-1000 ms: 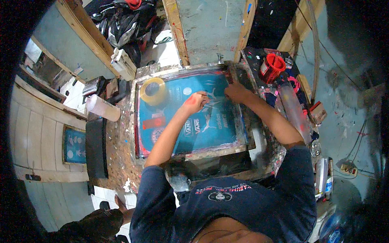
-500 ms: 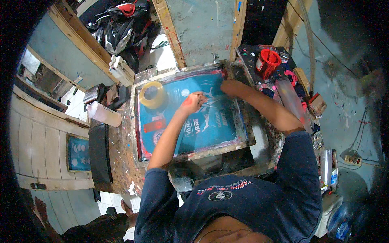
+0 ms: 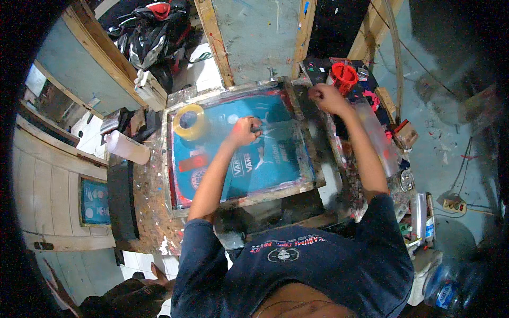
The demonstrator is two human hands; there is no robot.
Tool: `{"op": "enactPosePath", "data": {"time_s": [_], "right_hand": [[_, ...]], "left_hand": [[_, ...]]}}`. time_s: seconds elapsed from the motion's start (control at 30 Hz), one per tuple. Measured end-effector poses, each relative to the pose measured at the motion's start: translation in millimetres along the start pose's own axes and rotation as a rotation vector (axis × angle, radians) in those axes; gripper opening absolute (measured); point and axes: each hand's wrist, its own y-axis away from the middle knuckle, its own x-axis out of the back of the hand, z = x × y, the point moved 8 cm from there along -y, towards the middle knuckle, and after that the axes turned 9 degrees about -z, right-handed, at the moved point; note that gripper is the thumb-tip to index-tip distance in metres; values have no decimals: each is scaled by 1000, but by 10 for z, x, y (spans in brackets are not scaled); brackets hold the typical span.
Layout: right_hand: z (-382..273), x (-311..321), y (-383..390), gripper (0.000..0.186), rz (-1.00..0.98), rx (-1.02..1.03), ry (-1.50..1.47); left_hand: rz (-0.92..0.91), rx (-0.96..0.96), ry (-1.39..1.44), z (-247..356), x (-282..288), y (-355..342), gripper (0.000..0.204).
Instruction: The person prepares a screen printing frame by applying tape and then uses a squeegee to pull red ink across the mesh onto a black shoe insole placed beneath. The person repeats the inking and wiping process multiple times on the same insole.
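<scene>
A framed silk screen (image 3: 268,183) with blue mesh and pale printed designs lies on the worktable in front of me. My left hand (image 3: 245,131) is over the middle of the mesh, its fingers curled round something small and dark that I cannot make out. Past the screen's right edge, near a red tub (image 3: 343,77), my right hand (image 3: 327,99) is raised with its fingers drawn together; whatever is in them is too small to tell. On the screen's far left part rests a roll of clear yellowish tape (image 3: 188,134), with an orange-red patch (image 3: 192,162) below it.
A white bottle (image 3: 127,147) stands left of the screen. Cluttered cans and stained materials line the table's right side. A power strip (image 3: 454,205) is on the right, a water bottle (image 3: 442,286) at lower right, a motorcycle (image 3: 151,40) beyond the doorway. Another person's leg shows at lower left.
My right hand has moved from the screen's upper right edge outward to the right, towards the red tub. My left hand has stayed over the mesh. The whole view has shifted slightly.
</scene>
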Motion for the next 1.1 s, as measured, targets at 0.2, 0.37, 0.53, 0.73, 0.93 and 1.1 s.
{"op": "enactPosePath", "data": {"time_s": [0.2,0.37,0.53,0.73,0.93,1.1], "right_hand": [[794,-504,1002,34,-188,-400,403],[774,-534,1135,39,2,-328,324],[-343,-313,827,30,109,-149,24],[-960,-1472,539,25,-40,50,399],[-1101,-1590,768,33,-244,197,407],[-1083,-1549,612,37,-141,221,373]], "left_hand": [[173,-186,-120,42,-237,-123,31],[-33,-192,-49,-8,-293,-222,29],[217,-26,-48,88,113,253,35],[340,12,-52,696,225,931,39],[413,218,29,859,198,2105,32],[485,259,18,888,114,2311,28]]}}
